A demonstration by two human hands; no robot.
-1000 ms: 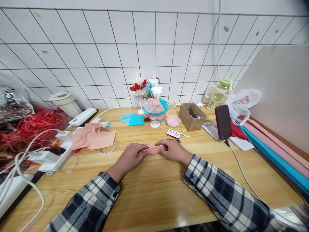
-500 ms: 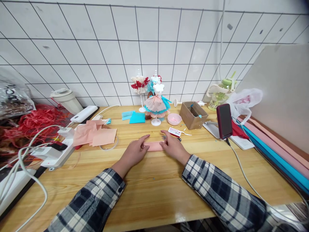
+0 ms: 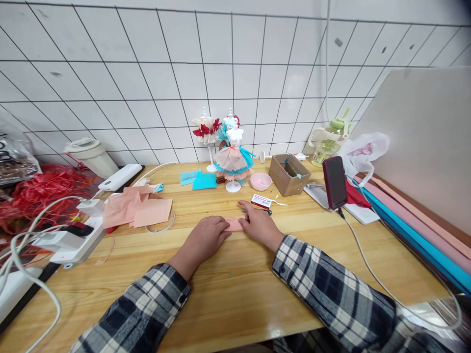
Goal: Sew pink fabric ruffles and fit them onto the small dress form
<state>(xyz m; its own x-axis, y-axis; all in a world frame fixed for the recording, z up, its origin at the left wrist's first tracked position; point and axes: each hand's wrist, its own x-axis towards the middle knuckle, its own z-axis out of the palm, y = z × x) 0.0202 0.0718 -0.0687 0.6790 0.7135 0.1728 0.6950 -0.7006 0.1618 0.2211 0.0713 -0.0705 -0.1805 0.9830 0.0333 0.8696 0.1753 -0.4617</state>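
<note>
Roughly at one o'clock from the pink strip (image 3: 234, 224), a pink bowl (image 3: 261, 182) holds something pale, too small to make out. Between one and two o'clock stands an open cardboard box (image 3: 289, 182), a blue scrap at its near rim and its inside mostly in shadow. Farther off at two o'clock, a clear bottle (image 3: 325, 148) with a green lid looks pale green within; a white plastic bag (image 3: 369, 153) beside it shows something pinkish through its film. Toward ten o'clock leans a lidded tumbler (image 3: 91, 158), contents hidden.

The strip lies flat on the table (image 3: 228, 304), between both hands. At nine o'clock, the left hand (image 3: 206, 236) covers its end; whether finger and thumb pinch it, I cannot tell. At three o'clock, the right hand (image 3: 260, 226) rests its thumb on the other end, forefinger spread away, not clasping it.
</note>
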